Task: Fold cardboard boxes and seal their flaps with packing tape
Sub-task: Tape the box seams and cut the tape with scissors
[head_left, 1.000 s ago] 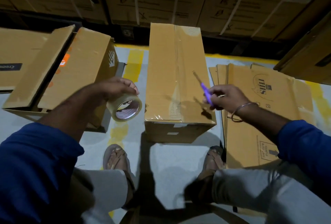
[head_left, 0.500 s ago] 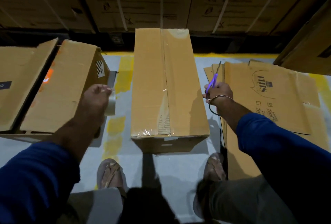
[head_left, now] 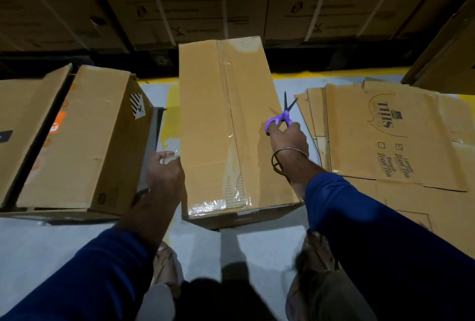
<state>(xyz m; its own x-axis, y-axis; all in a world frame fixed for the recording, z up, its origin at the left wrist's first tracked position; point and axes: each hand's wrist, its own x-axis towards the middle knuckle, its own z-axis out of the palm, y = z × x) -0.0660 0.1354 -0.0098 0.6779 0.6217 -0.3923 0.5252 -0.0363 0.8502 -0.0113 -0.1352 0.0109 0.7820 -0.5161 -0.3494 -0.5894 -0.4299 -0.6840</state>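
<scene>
Head view: sealed box stands on the grey floor straight ahead, between the two arms. Clear tape runs the full length of its top seam and wraps over the near edge; flaps lie flat and closed. Tape looks wrinkled near the front end, with a glossy patch over a printed stripe mark.

Left hand is at the box's left side, fingers curled round the tape roll, mostly hidden behind the knuckles. Right hand is at the box's right edge and grips purple-handled scissors, blades apart, pointing away from the person.

Judgement: sealing of this box looks finished; the step in hand is wrapping up, tools being carried clear. Next move likely calls for shifting this box aside and taking a flat sheet from the pile of unfolded cardboard on the right, which needs at least one hand freed.

Open-flapped box sits just beside, on the left.
</scene>
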